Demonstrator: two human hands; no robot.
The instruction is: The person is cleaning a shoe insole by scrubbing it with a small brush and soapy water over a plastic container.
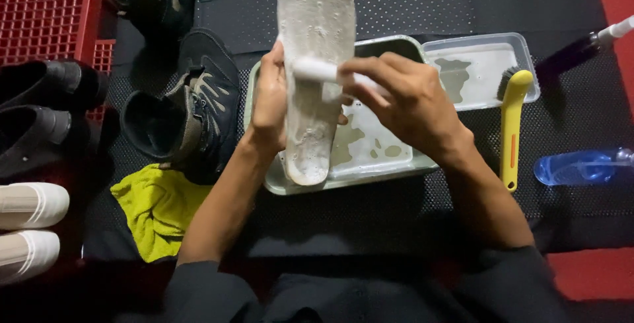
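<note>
Two bare hands work at the middle of the view. Nearest, at about 7 o'clock, a yellow-green cloth point(158, 211) lies on the dark dotted mat point(370, 217). The left hand point(269, 102) has its fingers clamped round the left edge of a pale, soapy insole point(316, 65), which stands lengthwise with its heel end resting in a pale green tray point(343, 181) holding shallow foamy water. The right hand point(413, 102), at about 2 o'clock from the insole's heel, has its fingers closed together on a white brush handle point(323, 71) laid across the insole; the bristles are hidden. At 3 o'clock a yellow-handled brush point(510, 125) lies with its head on the rim of a clear plastic tub point(479, 69), and beyond it a blue bottle point(581, 166) lies on its side. At 9 o'clock a dark hiking boot point(191, 108) lies beside the tray, with black shoes point(39, 108) and white shoes point(30, 227) further left. At 11 o'clock sits a red crate point(56, 22).
</note>
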